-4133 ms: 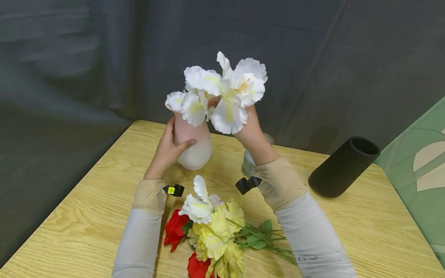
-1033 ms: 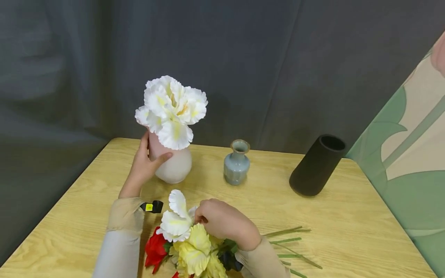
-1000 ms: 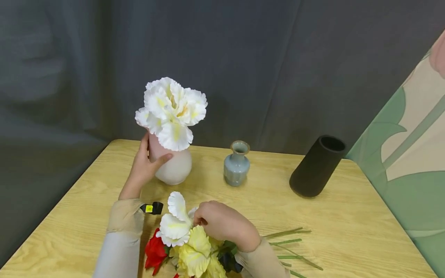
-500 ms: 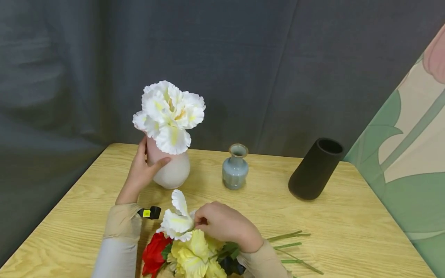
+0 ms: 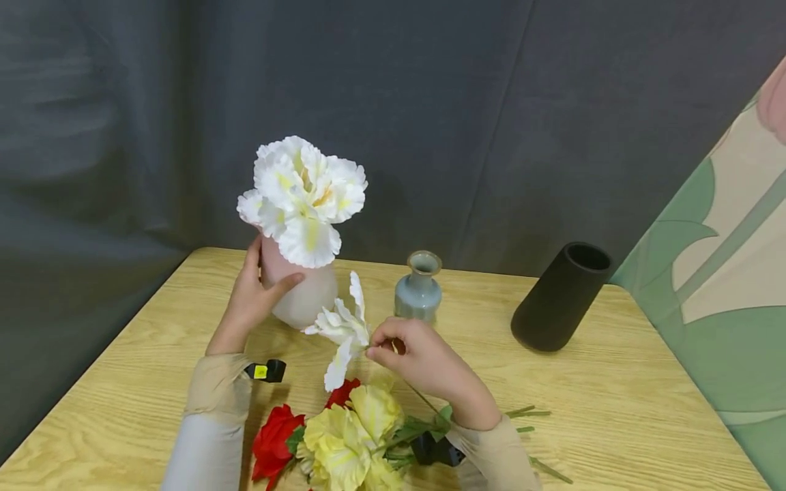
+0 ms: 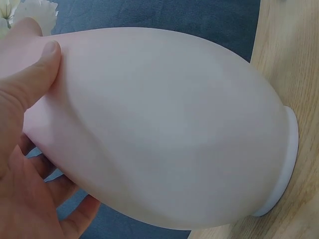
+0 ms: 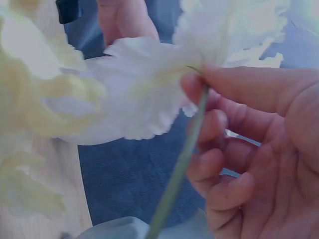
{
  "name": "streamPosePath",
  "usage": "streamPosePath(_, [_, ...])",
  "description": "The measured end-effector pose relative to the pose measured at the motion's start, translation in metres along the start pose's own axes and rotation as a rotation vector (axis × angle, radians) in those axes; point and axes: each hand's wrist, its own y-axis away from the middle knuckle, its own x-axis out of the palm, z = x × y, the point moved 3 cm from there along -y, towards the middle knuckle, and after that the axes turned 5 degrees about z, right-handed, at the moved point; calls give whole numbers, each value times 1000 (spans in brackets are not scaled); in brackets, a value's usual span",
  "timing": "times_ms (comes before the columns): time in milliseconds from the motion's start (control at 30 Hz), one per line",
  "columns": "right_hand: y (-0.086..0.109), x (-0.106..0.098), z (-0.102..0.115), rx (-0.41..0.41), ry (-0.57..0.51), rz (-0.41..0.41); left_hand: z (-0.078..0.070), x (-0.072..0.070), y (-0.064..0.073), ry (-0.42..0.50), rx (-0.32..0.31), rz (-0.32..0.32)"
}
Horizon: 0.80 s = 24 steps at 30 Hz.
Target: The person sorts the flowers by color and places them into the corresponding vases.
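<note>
My left hand (image 5: 250, 300) grips a pink-and-white vase (image 6: 164, 124) round its upper part, thumb across the front. The vase stands on the table, and white artificial flowers (image 5: 307, 198) fill its mouth. Between thumb and forefinger, my right hand (image 5: 430, 361) pinches a white artificial flower (image 5: 344, 334) by the stem just below its bloom. In the right wrist view the green stem (image 7: 179, 174) runs down past the curled fingers. Yellow flowers (image 5: 344, 436) and red flowers (image 5: 274, 440) lie below that hand, their lower stems partly hidden by the right forearm.
A small blue-grey vase (image 5: 417, 293) stands behind my right hand. Farther right is a tall black slanted vase (image 5: 560, 300). Loose stem ends (image 5: 549, 470) stick out on the wooden table (image 5: 638, 409). A dark curtain (image 5: 430, 123) hangs behind.
Since half a second ago my right hand has lifted the white flower up off the pile and slightly right. Earlier it placed white flowers at the pink vase. The left hand still holds that vase.
</note>
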Motion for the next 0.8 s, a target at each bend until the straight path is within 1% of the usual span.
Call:
streamPosePath(100, [1, -7, 3, -5, -48, -98, -1, -3, 0, -5, -1, -5])
streamPosePath(167, [5, -14, 5, 2, -71, -178, -1, -3, 0, 3, 6, -5])
streamPosePath(267, [13, -26, 7, 12, -97, -293, -1, -1, -1, 19, 7, 1])
streamPosePath(367, [23, -39, 9, -6, -153, -387, -1, 1, -2, 29, 8, 8])
streamPosePath(500, [36, -51, 14, -91, -292, -521, -3, 3, -3, 35, 23, 14])
streamPosePath(567, [40, -55, 16, -146, -358, -584, -4, 3, -4, 36, 28, 16])
streamPosePath(633, [43, -58, 18, -182, -412, -644, -5, 3, -4, 35, 30, 16])
streamPosePath(700, [46, -59, 19, -175, -461, -696, -4, 2, -3, 30, 25, 13])
streamPosePath(800, [48, -62, 21, -139, -531, -787, -4, 1, -2, 24, 14, 10])
